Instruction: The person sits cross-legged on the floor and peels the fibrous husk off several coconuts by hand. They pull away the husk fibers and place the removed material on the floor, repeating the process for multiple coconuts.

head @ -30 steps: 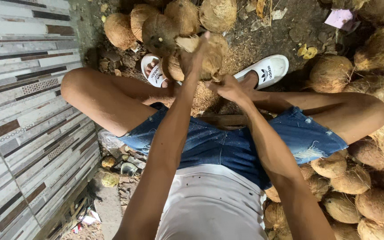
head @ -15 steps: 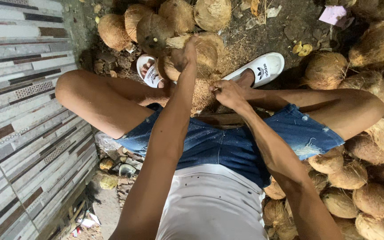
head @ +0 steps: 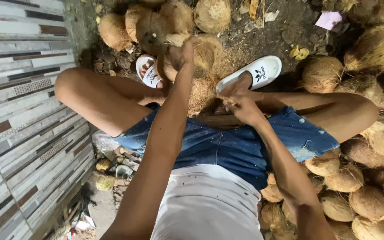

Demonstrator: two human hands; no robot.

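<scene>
Our left hand (head: 181, 55) was closed around the top of a husked coconut (head: 201, 53) held between our feet, at about twelve o'clock from our lap. Our right hand (head: 241, 104), at roughly two o'clock from our lap, was curled shut on a strip of coconut husk fibre (head: 222, 98), pinching it near the heap of loose brown fibre (head: 203, 93) that lay between our knees.

Beyond the hands, our feet sat in white slide sandals, one (head: 147, 73) at eleven o'clock and the other (head: 252, 73) at one o'clock. More brown coconuts (head: 156, 22) were bunched on the dirt ground (head: 285, 33) at twelve o'clock, and a large pile of coconuts (head: 361, 178) filled the view from two to five o'clock. A tiled wall (head: 18, 111) in grey and brown stripes ran along the nine o'clock side.
</scene>
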